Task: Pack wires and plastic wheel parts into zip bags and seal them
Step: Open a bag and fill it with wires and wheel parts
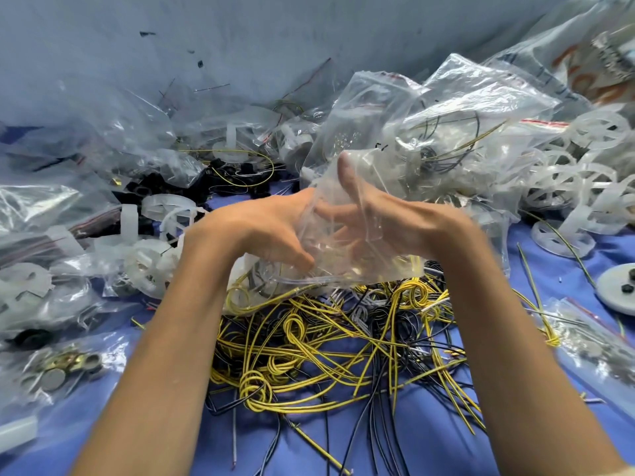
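Observation:
Both hands hold one clear zip bag (pixel 347 255) above a tangled pile of yellow, black and white wires (pixel 343 338) on the blue cloth. My left hand (pixel 261 228) grips the bag's left side with curled fingers. My right hand (pixel 381 218) reaches into the bag's mouth, its fingers showing through the plastic and its thumb raised. Some yellow wire shows through the bag's lower part. White plastic wheel parts (pixel 563 180) lie heaped at the right, more wheel parts (pixel 151 249) at the left.
Filled and empty zip bags (pixel 446 125) are piled behind the hands and along the left. A bag of metal discs (pixel 65 365) lies at the lower left. A white round plate with black nuts (pixel 618 290) sits at the right edge.

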